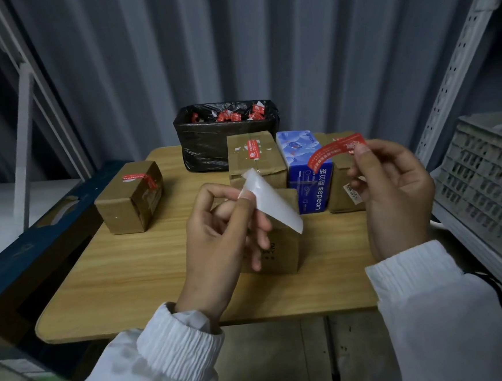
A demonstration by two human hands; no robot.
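My left hand (217, 232) pinches a curled white backing sheet (270, 201) between thumb and forefinger, above a small cardboard box (281, 248) on the wooden table (136, 277). My right hand (391, 197) pinches one end of a red printed sticker (333, 150), held up in the air apart from the sheet. The box beneath my hands is partly hidden by my left fingers.
A cardboard box with a red sticker (131, 198) sits at the table's left. Behind stand another stickered box (254, 157), a blue box (309, 170), a further cardboard box (344, 192) and a black-lined bin (206, 139) holding several red scraps. A grey crate (489, 177) stands right.
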